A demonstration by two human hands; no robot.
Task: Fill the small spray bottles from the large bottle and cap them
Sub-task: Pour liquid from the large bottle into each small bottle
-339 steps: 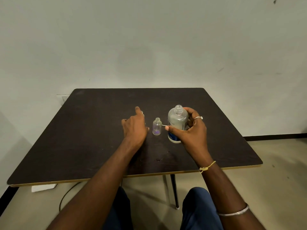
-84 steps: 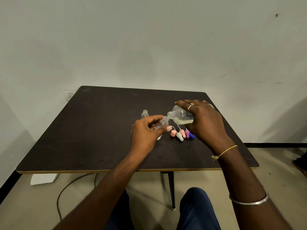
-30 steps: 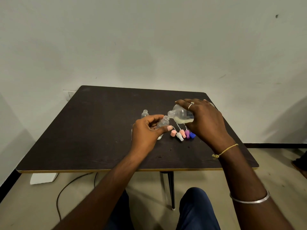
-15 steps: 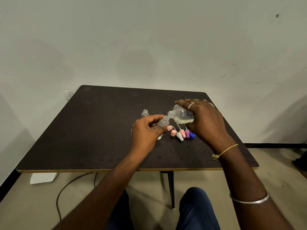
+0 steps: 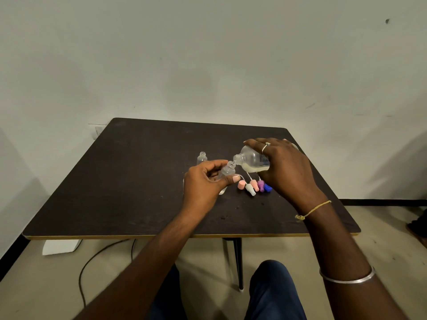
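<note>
My right hand (image 5: 284, 167) grips the large clear bottle (image 5: 250, 159), tipped on its side with its mouth to the left and pale liquid pooled along its lower side. The mouth sits just above the open neck of a small clear bottle (image 5: 227, 170), tilted and pinched by my left hand (image 5: 203, 185) above the dark table (image 5: 138, 181). Another small uncapped bottle (image 5: 202, 157) stands upright behind my left hand. Several spray caps (image 5: 253, 187) in pink, white, purple and blue, with thin white tubes, lie under the large bottle.
The table's front edge runs just below my wrists. A black cable and a white block (image 5: 61, 247) lie on the floor at the lower left. A plain wall rises behind the table. My knees in blue trousers sit under the front edge.
Over the last second both hands and both bottles have held almost the same pose. Eleven seconds ago the large bottle stood upright on the table in my right hand.
</note>
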